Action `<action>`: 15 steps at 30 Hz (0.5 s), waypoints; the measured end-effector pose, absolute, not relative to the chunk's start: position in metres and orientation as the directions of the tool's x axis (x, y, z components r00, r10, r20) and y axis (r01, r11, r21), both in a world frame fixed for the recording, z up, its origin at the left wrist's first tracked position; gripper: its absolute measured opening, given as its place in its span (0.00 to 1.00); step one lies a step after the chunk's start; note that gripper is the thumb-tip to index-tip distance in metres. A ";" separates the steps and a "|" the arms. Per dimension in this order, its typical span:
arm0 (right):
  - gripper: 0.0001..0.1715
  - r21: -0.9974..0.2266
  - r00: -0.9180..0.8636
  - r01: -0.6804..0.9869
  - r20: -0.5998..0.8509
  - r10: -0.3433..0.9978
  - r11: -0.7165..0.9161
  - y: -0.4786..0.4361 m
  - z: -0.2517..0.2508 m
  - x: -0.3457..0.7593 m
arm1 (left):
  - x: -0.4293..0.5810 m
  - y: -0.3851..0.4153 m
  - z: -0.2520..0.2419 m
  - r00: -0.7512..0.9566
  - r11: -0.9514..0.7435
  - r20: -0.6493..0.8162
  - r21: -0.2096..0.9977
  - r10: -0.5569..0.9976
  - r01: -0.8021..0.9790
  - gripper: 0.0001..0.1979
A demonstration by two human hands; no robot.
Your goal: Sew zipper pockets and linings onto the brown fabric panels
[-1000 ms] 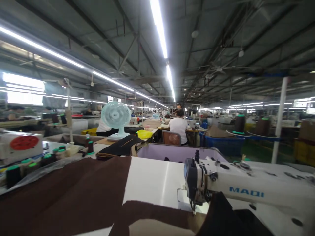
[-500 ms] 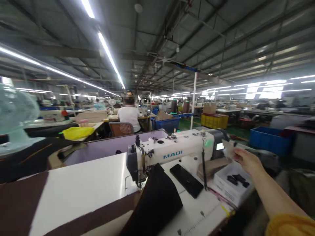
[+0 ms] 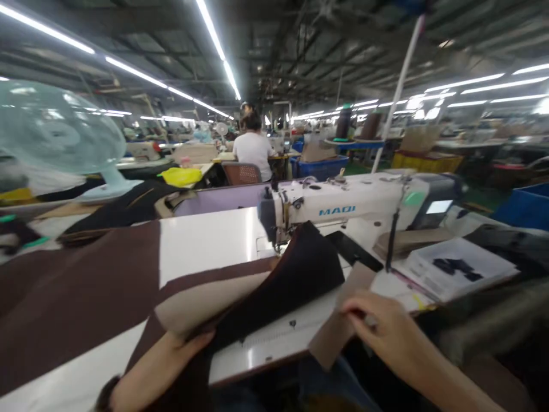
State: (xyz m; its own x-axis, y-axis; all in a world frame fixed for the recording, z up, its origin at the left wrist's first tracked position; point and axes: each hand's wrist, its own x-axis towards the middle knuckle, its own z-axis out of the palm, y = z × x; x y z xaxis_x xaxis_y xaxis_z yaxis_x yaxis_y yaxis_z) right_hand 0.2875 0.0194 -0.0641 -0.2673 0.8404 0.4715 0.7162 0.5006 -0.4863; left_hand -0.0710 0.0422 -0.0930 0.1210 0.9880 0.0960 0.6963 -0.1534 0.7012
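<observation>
My left hand (image 3: 174,357) grips the near edge of a large dark brown fabric piece (image 3: 107,263), thumb on top and fingers hidden beneath. Part of this fabric is folded over, showing a beige side and a black flap (image 3: 295,274) that runs up to the needle area of a white sewing machine (image 3: 343,200). Pinched in my right hand (image 3: 381,326) is a flat taupe strip (image 3: 332,337), held in front of the machine bed and tilted. A black phone (image 3: 354,249) lies beside the machine arm, partly behind the flap.
A white box (image 3: 458,269) with small black pieces stands on the right, next to a stack of taupe strips (image 3: 412,240). A pale green fan (image 3: 60,129) is at left. Ahead, a person in a white shirt (image 3: 253,151) sits facing away. Blue bins (image 3: 319,167) stand beyond.
My right hand has come from above the white box down to the machine's front with the taupe strip. My left hand has come into view on the fabric. The view has tipped down.
</observation>
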 end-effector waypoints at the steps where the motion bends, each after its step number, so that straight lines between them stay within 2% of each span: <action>1: 0.12 -0.499 -0.339 0.693 0.412 0.846 0.521 0.021 -0.079 0.262 | -0.074 0.038 -0.093 0.134 -0.114 0.027 0.709 0.991 0.696 0.20; 4: 0.13 -0.536 -0.413 0.660 0.325 0.851 0.526 0.029 -0.115 0.209 | -0.073 0.038 -0.092 0.224 -0.134 -0.018 0.756 0.974 0.641 0.23; 8: 0.12 -0.528 -0.475 0.627 0.322 0.819 0.572 0.031 -0.133 0.195 | -0.069 0.047 -0.090 0.292 -0.160 -0.014 0.811 0.956 0.563 0.25; 10: 0.14 -0.419 -0.554 0.607 0.387 0.737 0.676 0.025 -0.135 0.200 | -0.069 0.048 -0.089 0.318 -0.163 -0.019 0.828 0.948 0.537 0.25; 12: 0.15 -0.222 -0.647 0.583 0.455 0.612 0.782 0.016 -0.138 0.202 | -0.069 0.049 -0.088 0.338 -0.168 -0.023 0.835 0.941 0.525 0.25; 14: 0.17 -0.045 -0.707 0.581 0.467 0.531 0.813 0.007 -0.143 0.198 | -0.070 0.050 -0.087 0.361 -0.173 -0.032 0.836 0.932 0.521 0.25; 15: 0.18 0.003 -0.723 0.587 0.452 0.523 0.809 0.004 -0.146 0.193 | -0.070 0.051 -0.085 0.373 -0.174 -0.037 0.839 0.927 0.516 0.25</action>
State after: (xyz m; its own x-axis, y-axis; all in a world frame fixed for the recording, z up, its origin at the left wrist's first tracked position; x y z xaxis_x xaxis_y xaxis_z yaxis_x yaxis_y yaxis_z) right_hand 0.1931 0.0035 -0.1460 -0.7228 0.5228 0.4520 0.5873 0.8094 0.0030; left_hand -0.0702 0.0514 -0.0855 0.3734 0.9269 -0.0369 0.5156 -0.1743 0.8389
